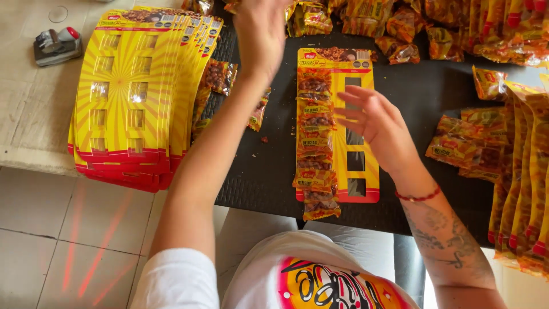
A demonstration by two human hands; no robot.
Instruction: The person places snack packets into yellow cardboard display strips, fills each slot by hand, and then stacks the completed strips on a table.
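A yellow and red display card (366, 123) lies on the black table (423, 86). Its left column carries several small yellow snack packets (314, 143); the right column shows empty slots. My right hand (377, 120) rests flat on the card's right column, fingers spread and holding nothing. My left hand (260, 34) reaches far forward to the pile of loose snack packets (366, 17) at the table's back edge; its fingers are blurred and partly out of view, so I cannot tell whether it grips a packet.
A fanned stack of empty yellow cards (126, 97) lies at the left, over the table edge. Filled cards (523, 183) and loose packets (463, 143) sit at the right. A grey stapler-like tool (56, 44) rests on the beige counter. Tiled floor below.
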